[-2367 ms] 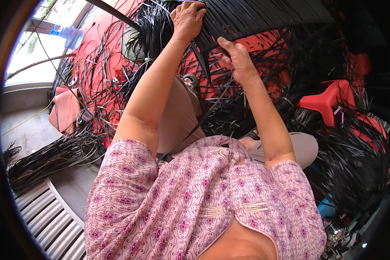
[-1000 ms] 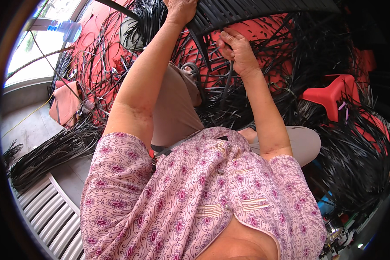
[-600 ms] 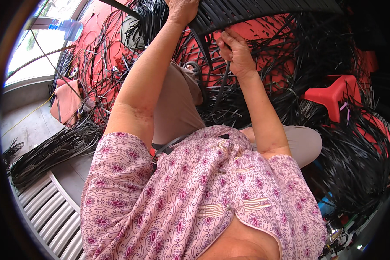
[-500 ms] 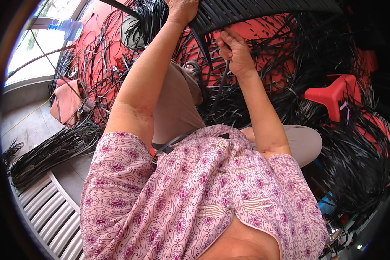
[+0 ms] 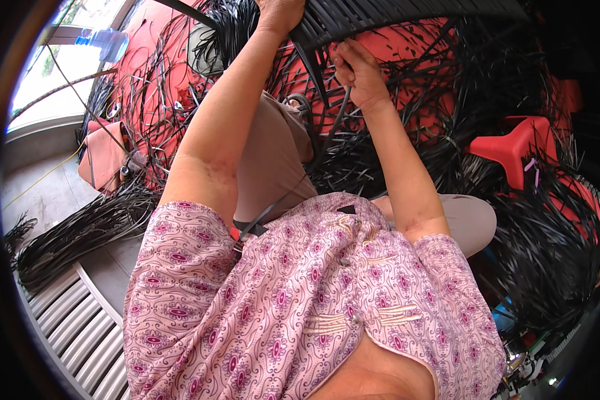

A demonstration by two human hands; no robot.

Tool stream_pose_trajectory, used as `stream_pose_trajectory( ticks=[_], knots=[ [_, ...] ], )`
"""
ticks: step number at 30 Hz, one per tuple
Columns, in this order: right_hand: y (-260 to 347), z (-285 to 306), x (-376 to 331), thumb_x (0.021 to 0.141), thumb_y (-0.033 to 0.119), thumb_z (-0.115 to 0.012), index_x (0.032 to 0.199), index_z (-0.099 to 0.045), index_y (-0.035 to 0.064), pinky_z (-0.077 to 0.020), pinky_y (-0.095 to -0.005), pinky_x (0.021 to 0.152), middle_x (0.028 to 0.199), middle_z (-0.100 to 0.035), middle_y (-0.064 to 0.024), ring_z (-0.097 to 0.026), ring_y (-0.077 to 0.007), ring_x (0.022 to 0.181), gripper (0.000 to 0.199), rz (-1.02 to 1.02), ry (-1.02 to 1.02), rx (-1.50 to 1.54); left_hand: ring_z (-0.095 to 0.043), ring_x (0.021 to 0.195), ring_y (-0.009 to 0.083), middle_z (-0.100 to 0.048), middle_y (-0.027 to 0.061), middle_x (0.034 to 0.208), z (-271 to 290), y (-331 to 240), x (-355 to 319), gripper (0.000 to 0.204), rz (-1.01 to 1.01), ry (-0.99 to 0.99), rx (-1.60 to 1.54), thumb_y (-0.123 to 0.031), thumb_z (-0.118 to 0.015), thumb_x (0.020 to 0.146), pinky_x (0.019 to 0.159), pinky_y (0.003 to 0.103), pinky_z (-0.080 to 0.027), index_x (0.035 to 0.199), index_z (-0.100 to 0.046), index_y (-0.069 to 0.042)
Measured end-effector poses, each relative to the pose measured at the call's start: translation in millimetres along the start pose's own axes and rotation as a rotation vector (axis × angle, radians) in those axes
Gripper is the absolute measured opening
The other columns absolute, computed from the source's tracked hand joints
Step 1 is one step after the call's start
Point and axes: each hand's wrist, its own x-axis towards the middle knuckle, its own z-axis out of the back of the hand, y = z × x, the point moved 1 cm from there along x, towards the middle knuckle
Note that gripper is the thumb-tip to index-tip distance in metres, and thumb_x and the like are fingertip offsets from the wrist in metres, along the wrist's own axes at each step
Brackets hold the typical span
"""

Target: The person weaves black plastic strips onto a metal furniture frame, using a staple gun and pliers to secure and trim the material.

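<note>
Woven panel: black strip-work panel [image 5: 407, 17] at the top edge of view, raised in front of me above my lap; only its lower part shows.
Left hand: my left hand [image 5: 283, 10] is closed on the panel's lower left edge, partly cut off by the top of the view.
Right hand: my right hand [image 5: 357, 70] sits just below the panel, fingers curled tight around a single black strip [image 5: 337, 117] that hangs down from it.
Hands, relation: apart, one at either side of a pointed tail of strips coming off the panel.
In the way: my two forearms cross the middle of the view and hide much of what lies under the panel.
Around, right: red plastic stool [image 5: 513, 143] standing in a tangle of loose black strips [image 5: 540, 247].
Around, left: a bundle of long black strips [image 5: 80, 233] lying flat on the floor; a clear plastic bottle [image 5: 103, 43] farther off.
Surface: red mat [image 5: 160, 40] under the scattered strips; grey concrete floor [image 5: 40, 193] beside it; ribbed metal sheet [image 5: 80, 327] at lower left.
Room: bright daylight at upper left.
</note>
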Motion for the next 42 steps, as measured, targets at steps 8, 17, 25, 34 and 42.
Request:
stream_pose_trajectory(
  ticks=[8,17,25,34,42],
  knots=[
    [-46,55,0,0.096,0.021,-0.071,0.116,-0.068,0.0042,-0.0265,-0.0200,0.044,0.083,-0.064,-0.0008,-0.040,-0.0030,0.050,0.026,-0.150,-0.102,0.051,-0.068,0.098,0.0257,-0.071,0.0156,0.102,-6,37,47,0.024,0.071,0.066,-0.157,-0.018,-0.072,0.089,0.088,0.033,-0.052,0.106,-0.074,-0.001],
    [-133,176,-27,0.090,0.029,-0.078,0.100,-0.068,0.0069,-0.0283,-0.0185,0.041,0.078,-0.064,0.0014,-0.046,-0.0025,0.050,0.026,-0.404,-0.433,-0.159,-0.065,0.090,0.0140,-0.073,0.0048,0.100,-28,141,109,0.030,0.384,0.292,-0.564,-0.025,-0.070,0.095,0.081,0.027,-0.051,0.114,-0.072,-0.002],
    [-190,229,-7,0.089,0.032,-0.079,0.110,-0.066,0.0067,-0.0344,-0.0195,0.044,0.079,-0.066,-0.0010,-0.048,-0.0040,0.050,0.035,-0.529,-0.519,-0.198,-0.068,0.089,0.0130,-0.073,0.0074,0.103,-16,167,143,0.031,0.499,0.517,-0.705,-0.021,-0.066,0.099,0.080,0.028,-0.054,0.121,-0.069,0.000],
    [-206,225,45,0.079,0.025,-0.088,0.094,-0.060,0.0096,-0.0267,-0.0167,0.039,0.076,-0.063,-0.0014,-0.044,-0.0026,0.046,0.035,-0.531,-0.528,0.005,-0.064,0.110,0.0318,-0.065,0.0183,0.118,-29,195,116,0.040,0.206,0.206,-0.649,-0.030,-0.056,0.095,0.095,0.042,-0.052,0.117,-0.065,0.003],
    [-192,215,71,0.079,0.038,-0.088,0.088,-0.067,0.0092,-0.0257,-0.0190,0.042,0.067,-0.057,0.0040,-0.042,-0.0018,0.047,0.037,-0.400,-0.447,-0.162,-0.062,0.097,0.0298,-0.062,0.0134,0.103,-78,174,50,0.084,0.849,-0.067,-1.169,-0.074,-0.044,0.095,0.085,0.041,-0.053,0.123,-0.053,0.004]
  ],
)
